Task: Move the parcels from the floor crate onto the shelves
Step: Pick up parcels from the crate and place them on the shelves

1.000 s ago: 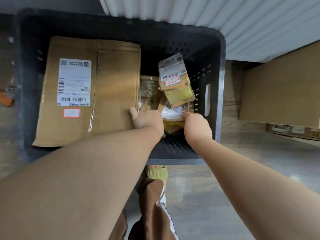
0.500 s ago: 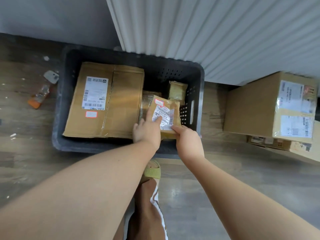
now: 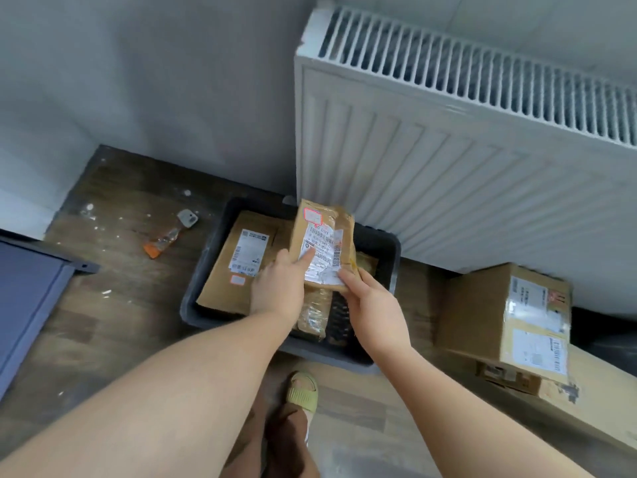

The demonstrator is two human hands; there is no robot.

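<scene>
A small brown padded parcel [image 3: 324,244] with a white label is held up above the dark floor crate [image 3: 386,250]. My left hand [image 3: 279,288] grips its lower left side, thumb lying on the label. My right hand [image 3: 372,305] pinches its lower right corner. In the crate lies a large flat cardboard parcel [image 3: 238,267] with a white label, and another taped parcel [image 3: 313,313] shows below the held one. A grey-blue shelf [image 3: 31,298] juts in at the left edge.
A white radiator [image 3: 465,160] hangs on the wall right behind the crate. Cardboard boxes [image 3: 503,312] are stacked on the floor to the right. An orange-handled scraper [image 3: 169,236] lies on the wooden floor left of the crate. My sandalled foot [image 3: 303,391] stands near the crate's front.
Both hands have lifted the small parcel up out of the crate. The view has risen and pulled back, so the radiator, wall and shelf edge now show.
</scene>
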